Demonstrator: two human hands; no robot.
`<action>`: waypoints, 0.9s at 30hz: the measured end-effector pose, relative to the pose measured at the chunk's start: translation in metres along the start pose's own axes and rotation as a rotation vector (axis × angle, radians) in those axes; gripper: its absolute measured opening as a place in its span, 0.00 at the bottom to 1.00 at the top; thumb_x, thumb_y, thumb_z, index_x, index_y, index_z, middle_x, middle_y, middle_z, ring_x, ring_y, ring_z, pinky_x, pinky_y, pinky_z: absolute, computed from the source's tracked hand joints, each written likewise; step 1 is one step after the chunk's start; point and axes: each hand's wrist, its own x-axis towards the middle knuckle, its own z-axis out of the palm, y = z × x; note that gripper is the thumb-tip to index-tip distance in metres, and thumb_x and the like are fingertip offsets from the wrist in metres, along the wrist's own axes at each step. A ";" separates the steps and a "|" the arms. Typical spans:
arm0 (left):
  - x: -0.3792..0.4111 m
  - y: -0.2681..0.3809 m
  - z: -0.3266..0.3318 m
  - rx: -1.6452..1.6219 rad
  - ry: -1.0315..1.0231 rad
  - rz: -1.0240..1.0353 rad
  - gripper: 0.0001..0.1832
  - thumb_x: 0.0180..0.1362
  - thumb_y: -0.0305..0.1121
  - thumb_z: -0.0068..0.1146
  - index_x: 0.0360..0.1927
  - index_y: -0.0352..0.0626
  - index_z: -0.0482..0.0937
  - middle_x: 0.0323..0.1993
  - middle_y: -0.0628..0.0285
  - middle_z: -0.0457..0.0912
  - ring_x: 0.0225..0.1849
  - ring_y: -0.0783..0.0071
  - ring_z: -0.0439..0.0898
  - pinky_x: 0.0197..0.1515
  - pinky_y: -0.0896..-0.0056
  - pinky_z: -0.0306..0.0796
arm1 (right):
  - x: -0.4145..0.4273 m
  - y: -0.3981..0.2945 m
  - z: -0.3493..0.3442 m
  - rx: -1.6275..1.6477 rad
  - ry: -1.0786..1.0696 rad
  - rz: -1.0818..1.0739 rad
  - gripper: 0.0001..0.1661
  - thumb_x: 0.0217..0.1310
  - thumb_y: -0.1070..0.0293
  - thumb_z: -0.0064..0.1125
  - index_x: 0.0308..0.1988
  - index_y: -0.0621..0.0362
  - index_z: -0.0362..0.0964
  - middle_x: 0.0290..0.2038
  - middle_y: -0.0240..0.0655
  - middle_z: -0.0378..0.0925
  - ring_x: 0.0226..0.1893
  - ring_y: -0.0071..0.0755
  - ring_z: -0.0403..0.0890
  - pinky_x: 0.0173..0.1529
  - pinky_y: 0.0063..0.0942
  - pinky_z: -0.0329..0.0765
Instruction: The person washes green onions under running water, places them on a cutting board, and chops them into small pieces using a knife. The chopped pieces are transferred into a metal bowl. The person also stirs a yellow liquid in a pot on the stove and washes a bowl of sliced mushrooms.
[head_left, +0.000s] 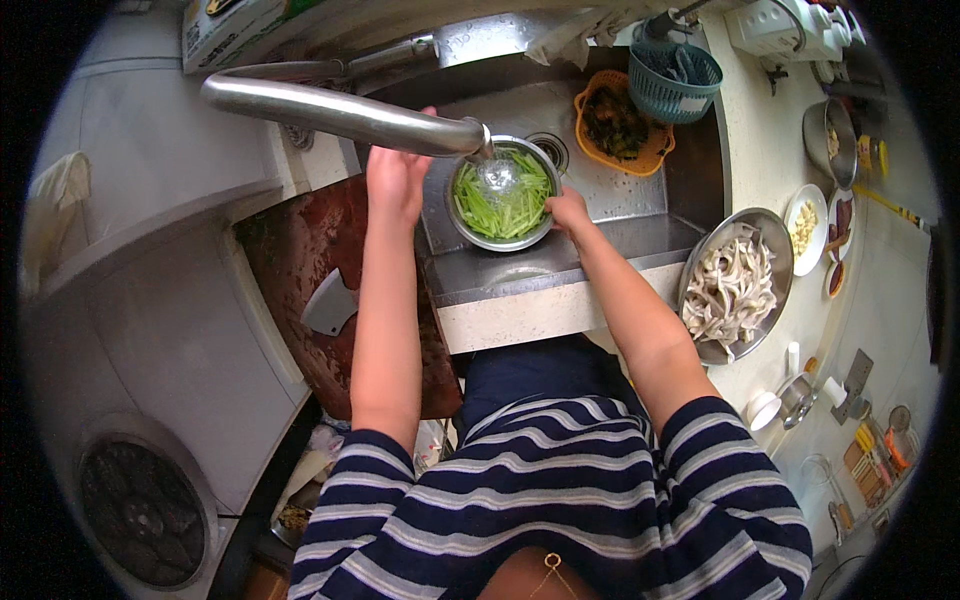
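Note:
A metal bowl (455, 217) of thin-cut green vegetable strips (495, 214) stands in the stainless steel sink under the tap spout (360, 124). Water runs from the spout onto the strips. My right hand (568, 210) grips the bowl's right rim. To the left of the bowl is my left hand (397, 180), reaching beneath the spout. The spout hides most of its fingers, so whether they touch anything cannot be told. Below my left forearm lies a wet dark-red cutting board (289, 240) with a cleaver blade (330, 304) on it.
An orange basket (656, 159) of dark leafy scraps and a teal basket (675, 86) occupy the sink's right end. On the right counter are a large metal bowl (784, 277) of pale strips and a plate (797, 259) of chopped pale pieces. A round fan (142, 517) shows lower left.

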 end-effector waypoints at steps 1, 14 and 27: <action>-0.014 -0.011 -0.007 0.108 0.049 0.023 0.14 0.71 0.41 0.54 0.50 0.42 0.77 0.57 0.55 0.78 0.59 0.65 0.76 0.64 0.59 0.68 | -0.004 -0.002 -0.002 -0.007 0.017 -0.022 0.21 0.48 0.76 0.55 0.46 0.62 0.79 0.38 0.43 0.84 0.34 0.42 0.85 0.36 0.38 0.83; -0.165 -0.048 0.033 0.783 -0.137 0.195 0.27 0.64 0.29 0.60 0.66 0.32 0.70 0.56 0.56 0.80 0.56 0.71 0.77 0.61 0.68 0.69 | -0.221 -0.069 -0.119 0.301 -0.014 -0.197 0.17 0.51 0.76 0.56 0.44 0.66 0.77 0.33 0.35 0.80 0.30 0.26 0.77 0.33 0.27 0.75; -0.299 -0.162 0.196 0.732 -0.635 -0.017 0.33 0.59 0.23 0.62 0.69 0.35 0.67 0.58 0.59 0.78 0.58 0.71 0.78 0.62 0.68 0.71 | -0.402 0.078 -0.330 0.391 0.257 -0.243 0.20 0.55 0.74 0.55 0.50 0.64 0.73 0.34 0.31 0.79 0.27 0.21 0.76 0.29 0.21 0.74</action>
